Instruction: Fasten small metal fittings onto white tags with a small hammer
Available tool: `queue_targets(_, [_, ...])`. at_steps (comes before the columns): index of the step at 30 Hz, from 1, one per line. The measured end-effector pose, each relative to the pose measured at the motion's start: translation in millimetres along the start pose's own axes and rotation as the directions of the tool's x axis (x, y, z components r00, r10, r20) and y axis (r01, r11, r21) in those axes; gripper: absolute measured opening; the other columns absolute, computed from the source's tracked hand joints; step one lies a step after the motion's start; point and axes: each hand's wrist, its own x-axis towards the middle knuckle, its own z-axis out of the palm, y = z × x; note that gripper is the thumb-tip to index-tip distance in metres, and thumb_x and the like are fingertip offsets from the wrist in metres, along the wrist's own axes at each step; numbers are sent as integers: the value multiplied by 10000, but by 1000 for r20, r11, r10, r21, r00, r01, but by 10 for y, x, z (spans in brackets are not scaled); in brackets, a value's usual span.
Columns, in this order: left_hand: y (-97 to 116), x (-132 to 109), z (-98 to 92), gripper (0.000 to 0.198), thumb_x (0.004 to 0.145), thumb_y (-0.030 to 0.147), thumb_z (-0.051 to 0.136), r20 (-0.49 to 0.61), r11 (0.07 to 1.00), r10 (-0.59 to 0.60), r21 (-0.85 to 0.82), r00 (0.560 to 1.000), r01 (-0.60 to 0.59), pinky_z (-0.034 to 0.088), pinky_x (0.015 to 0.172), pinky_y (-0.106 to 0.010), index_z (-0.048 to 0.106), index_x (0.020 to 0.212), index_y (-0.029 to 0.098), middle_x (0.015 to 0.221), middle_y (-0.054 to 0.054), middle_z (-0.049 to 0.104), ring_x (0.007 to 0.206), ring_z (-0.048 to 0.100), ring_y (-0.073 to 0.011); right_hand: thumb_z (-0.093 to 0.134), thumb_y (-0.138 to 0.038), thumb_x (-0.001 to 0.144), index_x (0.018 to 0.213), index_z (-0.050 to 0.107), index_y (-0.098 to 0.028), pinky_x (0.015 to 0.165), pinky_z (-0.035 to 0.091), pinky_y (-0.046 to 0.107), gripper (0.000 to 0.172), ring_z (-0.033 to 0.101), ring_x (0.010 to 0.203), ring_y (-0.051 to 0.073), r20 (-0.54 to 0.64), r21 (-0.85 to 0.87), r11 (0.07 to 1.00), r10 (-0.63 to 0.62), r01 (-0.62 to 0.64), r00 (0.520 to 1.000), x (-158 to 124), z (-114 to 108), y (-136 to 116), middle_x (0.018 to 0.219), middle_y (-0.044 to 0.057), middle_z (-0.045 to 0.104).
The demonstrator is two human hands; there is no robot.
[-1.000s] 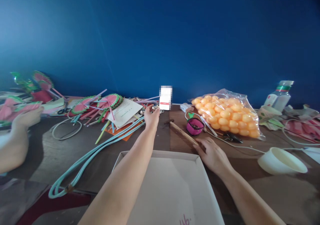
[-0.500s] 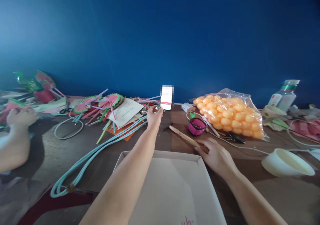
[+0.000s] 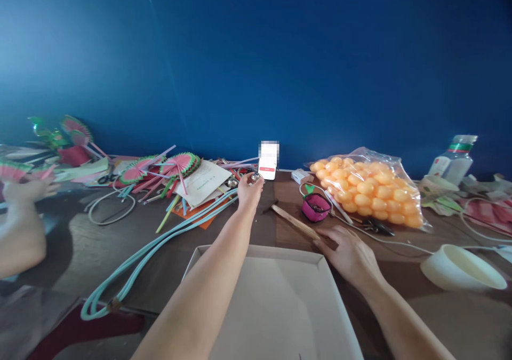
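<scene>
Stretched out ahead, my left hand [image 3: 249, 192] has its fingers closed around a shiny silver ball [image 3: 255, 177], in front of an upright phone [image 3: 267, 167]. A second shiny round piece [image 3: 232, 182] lies just left of that hand. My right hand [image 3: 350, 250] grips the near end of a hammer's wooden handle [image 3: 296, 221], its fingers partly hidden. The dark hammer head [image 3: 269, 206] rests on the table at the far end. Between my forearms sits a shallow whitish box [image 3: 280, 306].
A clear bag of orange balls [image 3: 368, 189] and a purple pouch [image 3: 316, 207] stand at right, with a roll of tape [image 3: 464, 268] nearer. Pale blue tubing [image 3: 160, 242] and watermelon paper fans [image 3: 182, 167] lie left. Another person's hand [image 3: 30, 192] is at far left.
My hands keep nearly the same positions and holds. The view has shifted slightly. At far left, the other person's hand has opened its fingers beside a paper fan.
</scene>
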Motion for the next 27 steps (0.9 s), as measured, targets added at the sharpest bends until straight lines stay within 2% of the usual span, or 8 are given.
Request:
queue_targets(13, [4, -10, -2, 410, 672, 263, 695, 9, 1000, 0, -10, 1000, 0, 490, 582, -230, 572, 1048, 157, 885, -53, 632, 618, 601, -99, 498, -451, 837, 999, 661, -283, 757, 472, 329, 284, 613, 924, 208, 62, 65, 997, 34, -38, 998, 5, 64, 44, 987, 28, 659])
queue_targets(19, [19, -19, 7, 389, 661, 256, 708, -3, 999, -13, -31, 1000, 13, 483, 575, -228, 590, 1016, 149, 859, -50, 629, 605, 592, -98, 448, -446, 862, 970, 668, -291, 779, 464, 320, 290, 609, 923, 194, 45, 108, 993, 49, -54, 998, 12, 69, 42, 993, 21, 662])
queue_targets(23, [14, -18, 12, 412, 656, 250, 710, -2, 999, -12, -44, 1000, 12, 482, 570, -232, 583, 1033, 146, 864, -55, 632, 603, 590, -101, 444, -424, 863, 968, 666, -298, 730, 475, 305, 276, 622, 866, 184, 40, 145, 987, 64, -69, 997, 23, 81, 52, 982, 20, 659])
queue_targets(27, [13, -26, 17, 446, 643, 244, 716, 12, 997, -30, -72, 999, 31, 479, 575, -236, 570, 1052, 139, 798, -40, 627, 597, 591, -105, 440, -412, 867, 931, 668, -284, 722, 477, 306, 269, 627, 845, 185, -16, 173, 983, 72, -69, 997, 42, 114, 108, 959, 25, 664])
